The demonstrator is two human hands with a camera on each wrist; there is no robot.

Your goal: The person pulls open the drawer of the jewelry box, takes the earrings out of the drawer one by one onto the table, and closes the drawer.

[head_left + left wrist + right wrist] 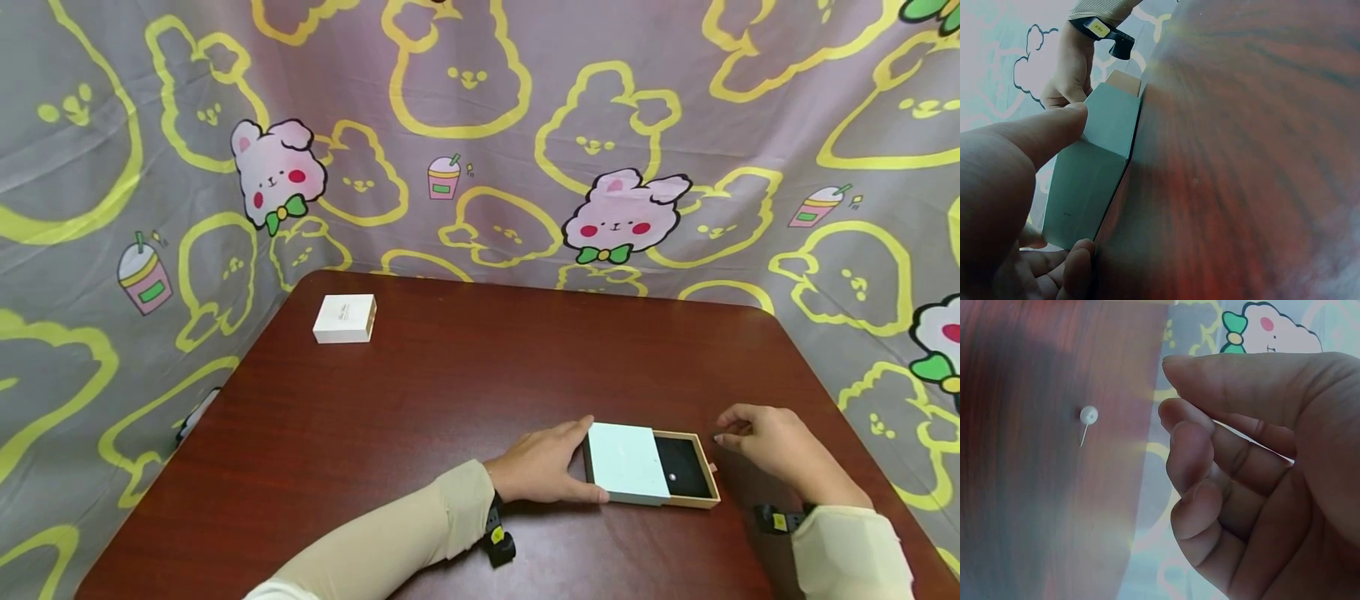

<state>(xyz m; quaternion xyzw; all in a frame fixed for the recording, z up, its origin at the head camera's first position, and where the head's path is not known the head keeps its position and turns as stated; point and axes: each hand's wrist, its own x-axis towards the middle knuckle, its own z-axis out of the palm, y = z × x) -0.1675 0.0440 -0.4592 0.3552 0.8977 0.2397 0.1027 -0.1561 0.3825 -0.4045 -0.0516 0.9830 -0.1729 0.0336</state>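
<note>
A pale blue sliding jewelry box (626, 462) lies on the table with its tan drawer (693, 502) partly pulled out to the right. In that drawer a black insert (686, 458) carries a small white pearl (672, 477). My left hand (543, 467) grips the box's sleeve from the left, thumb on the near side and fingers at the far side. To the right of the drawer my right hand (772, 446) hovers, fingers loosely bent, holding nothing. The right wrist view shows a pearl stud earring (1089, 415) with a thin pin lying on the table; the right hand is apart from it.
A white box (345, 318) with small lettering sits at the table's far left corner. Patterned cloth (480, 150) hangs behind the dark red table (450, 358) and along both its sides. A short pull tab (713, 468) sticks out of the drawer's right end.
</note>
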